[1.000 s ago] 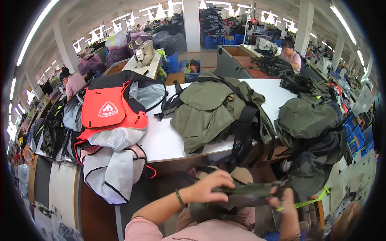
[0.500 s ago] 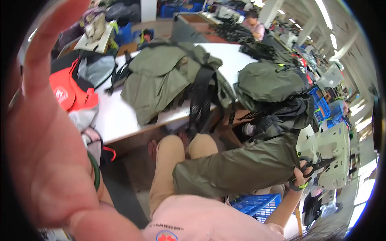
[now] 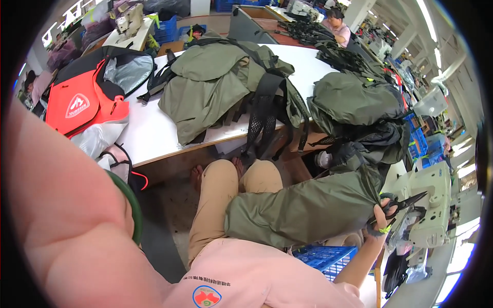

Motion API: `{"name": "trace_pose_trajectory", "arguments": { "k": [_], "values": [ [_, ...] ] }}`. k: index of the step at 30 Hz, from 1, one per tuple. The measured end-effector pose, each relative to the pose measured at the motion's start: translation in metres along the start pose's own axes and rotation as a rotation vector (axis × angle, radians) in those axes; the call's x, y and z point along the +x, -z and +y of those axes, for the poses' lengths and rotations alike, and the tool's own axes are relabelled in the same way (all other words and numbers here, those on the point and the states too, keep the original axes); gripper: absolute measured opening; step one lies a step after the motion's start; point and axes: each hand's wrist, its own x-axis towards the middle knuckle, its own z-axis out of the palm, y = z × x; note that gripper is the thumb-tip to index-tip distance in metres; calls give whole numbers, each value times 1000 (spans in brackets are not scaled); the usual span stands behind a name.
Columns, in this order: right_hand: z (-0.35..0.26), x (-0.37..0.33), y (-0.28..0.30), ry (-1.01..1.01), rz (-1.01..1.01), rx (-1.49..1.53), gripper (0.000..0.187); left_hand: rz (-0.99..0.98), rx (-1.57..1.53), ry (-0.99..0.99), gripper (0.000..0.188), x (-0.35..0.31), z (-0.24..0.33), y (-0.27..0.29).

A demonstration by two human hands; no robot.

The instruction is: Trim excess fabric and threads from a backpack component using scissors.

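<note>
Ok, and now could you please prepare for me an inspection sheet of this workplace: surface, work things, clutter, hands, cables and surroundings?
Surface: white table, with an olive backpack and a red-and-black bag on it.
Work things: olive fabric lies across the lap; black scissors are at its right end.
Clutter: pile of dark olive bags at the right; blue crate partly hidden.
Left hand: very close to the camera, fingers not visible.
Right hand: holds the scissors at the fabric's end.
Cables: nothing seen.
Surroundings: sewing machine at the right; a co-worker farther back.
</note>
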Motion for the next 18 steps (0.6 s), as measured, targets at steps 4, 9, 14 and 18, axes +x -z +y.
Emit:
{"name": "trace_pose_trajectory", "arguments": {
  "k": [4, 9, 14, 18],
  "values": [
    [-8, -5, -23, 127, 70, -63, 31, 139, -40, 72, 45, -19, 5, -14],
    [-20, -4, 67, 187, 51, -259, 32, 232, -161, 156, 41, -13, -2, -20],
    [-137, -52, 155, 460, 122, -563, 24, -229, -74, -50, 32, -19, -34, -49],
    [-199, -146, 299, 589, 338, -782, 25, -492, 217, 527, 36, -96, -162, -55]
  ]
}}
